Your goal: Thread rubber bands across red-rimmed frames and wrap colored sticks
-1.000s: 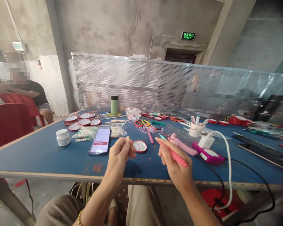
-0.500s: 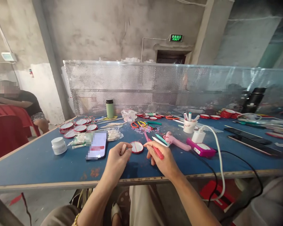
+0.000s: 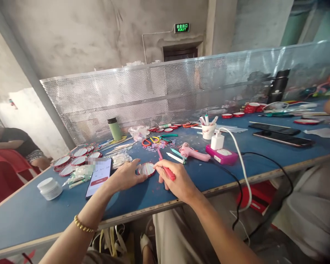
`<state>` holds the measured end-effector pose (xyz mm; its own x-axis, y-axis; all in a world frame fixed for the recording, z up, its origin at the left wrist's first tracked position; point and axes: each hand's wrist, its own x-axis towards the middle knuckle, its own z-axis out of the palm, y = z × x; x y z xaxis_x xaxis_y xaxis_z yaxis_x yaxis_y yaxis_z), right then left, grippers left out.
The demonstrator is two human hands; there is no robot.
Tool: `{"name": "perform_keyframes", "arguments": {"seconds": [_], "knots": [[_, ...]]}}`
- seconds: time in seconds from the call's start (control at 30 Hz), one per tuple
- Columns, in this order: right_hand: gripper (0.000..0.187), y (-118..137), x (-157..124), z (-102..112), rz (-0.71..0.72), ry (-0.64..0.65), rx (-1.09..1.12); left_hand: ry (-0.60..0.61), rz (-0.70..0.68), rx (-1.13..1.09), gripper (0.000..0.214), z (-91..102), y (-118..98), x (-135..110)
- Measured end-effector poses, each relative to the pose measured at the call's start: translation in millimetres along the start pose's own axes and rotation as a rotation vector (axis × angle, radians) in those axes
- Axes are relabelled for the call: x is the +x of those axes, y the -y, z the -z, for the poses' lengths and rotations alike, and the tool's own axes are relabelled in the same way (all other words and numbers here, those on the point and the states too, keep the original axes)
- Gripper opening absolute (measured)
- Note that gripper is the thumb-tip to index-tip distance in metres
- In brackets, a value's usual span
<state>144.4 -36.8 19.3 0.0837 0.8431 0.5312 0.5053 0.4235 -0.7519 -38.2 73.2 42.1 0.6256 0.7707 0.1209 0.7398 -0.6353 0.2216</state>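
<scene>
My left hand (image 3: 125,176) rests on the blue table (image 3: 22,212) with its fingers closed against the left rim of a small round red-rimmed disc (image 3: 146,169). A small pale stick seen earlier in that hand is not visible now. My right hand (image 3: 176,179) is closed around a pink-red pen (image 3: 167,171), whose tip points at the disc's right edge. A phone (image 3: 98,176) with a lit screen lies just left of my left hand.
A white jar (image 3: 49,188), several red-rimmed discs (image 3: 71,160), a green flask (image 3: 114,128), scissors (image 3: 151,140), a pink tool (image 3: 194,153), a magenta power bank with white charger (image 3: 221,154), a cup of pens (image 3: 208,130) and two phones (image 3: 280,138) are on the table. A perforated metal screen (image 3: 154,95) backs it. A person sits at the left (image 3: 13,143).
My left hand came down from holding up a small pale stick and now touches the disc. My right hand lowered the pen to the disc. The view swung and tilted.
</scene>
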Motion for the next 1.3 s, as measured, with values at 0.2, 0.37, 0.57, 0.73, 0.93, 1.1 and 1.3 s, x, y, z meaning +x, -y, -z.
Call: {"name": "perform_keyframes", "arguments": {"seconds": [0.2, 0.37, 0.57, 0.73, 0.93, 1.1, 1.3], "knots": [[0.022, -1.0, 0.1, 0.0, 0.017, -0.015, 0.006, 0.043, -0.012, 0.009, 0.07, 7.4, -0.7, -2.5], [0.017, -4.9, 2.8, -1.3, 0.061, -0.161, -0.077, 0.039, 0.012, -0.011, 0.065, 3.0, -1.9, 1.1], [0.027, -12.1, 8.2, -5.1, 0.16, -0.022, -0.14, 0.016, -0.007, -0.004, 0.055, -1.7, -3.0, 1.6], [0.024, -14.4, 9.2, -8.0, 0.123, 0.015, -0.221, -0.006, 0.013, 0.012, 0.055, -1.7, -5.0, 1.1], [0.029, -20.1, 10.7, -10.2, 0.12, 0.002, -0.269, 0.002, 0.023, 0.017, 0.043, -2.3, -5.4, 2.8], [0.031, -21.1, 12.0, -11.2, 0.094, -0.005, -0.242, -0.016, 0.045, 0.013, 0.046, -3.9, -5.1, 2.6], [0.032, -19.9, 12.3, -11.1, 0.083, -0.004, -0.238, -0.01, 0.041, 0.031, 0.044, -3.9, -5.0, 2.4]]}}
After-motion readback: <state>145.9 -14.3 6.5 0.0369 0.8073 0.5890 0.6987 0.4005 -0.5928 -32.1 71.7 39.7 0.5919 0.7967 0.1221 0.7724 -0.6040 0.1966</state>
